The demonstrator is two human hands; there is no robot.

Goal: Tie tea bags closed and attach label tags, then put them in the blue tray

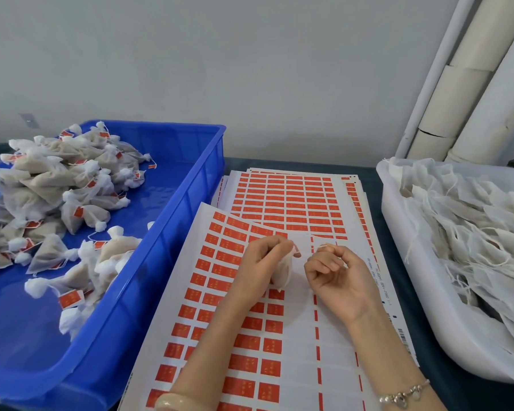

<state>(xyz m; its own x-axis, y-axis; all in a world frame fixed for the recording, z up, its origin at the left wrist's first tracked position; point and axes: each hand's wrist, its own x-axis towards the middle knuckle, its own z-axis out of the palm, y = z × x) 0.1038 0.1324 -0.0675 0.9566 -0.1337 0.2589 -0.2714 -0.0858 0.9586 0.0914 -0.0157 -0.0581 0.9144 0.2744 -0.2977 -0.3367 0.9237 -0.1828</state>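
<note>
The left hand [261, 262] has its grip closed tight around a small white tea bag [284, 272], held just above the sheets of red label tags [279, 197]. The right hand [336, 277] is near it, fingers curled, grip pinching a thin white string [322, 247]. Left of the sheets, the blue tray [190, 218] holds a pile of tied bags [57, 188]. On the right, a white tub [398, 232] is full of untied bags [472, 232]. All sit on the dark desk [472, 398].

The tray [172, 232] is coloured bright blue; the tea bags [42, 185] in it are white mesh over beige, tagged orange-red. The sheets [297, 327] are white, gridded with orange-red labels [279, 197], and the table [481, 398] appears dark teal.
</note>
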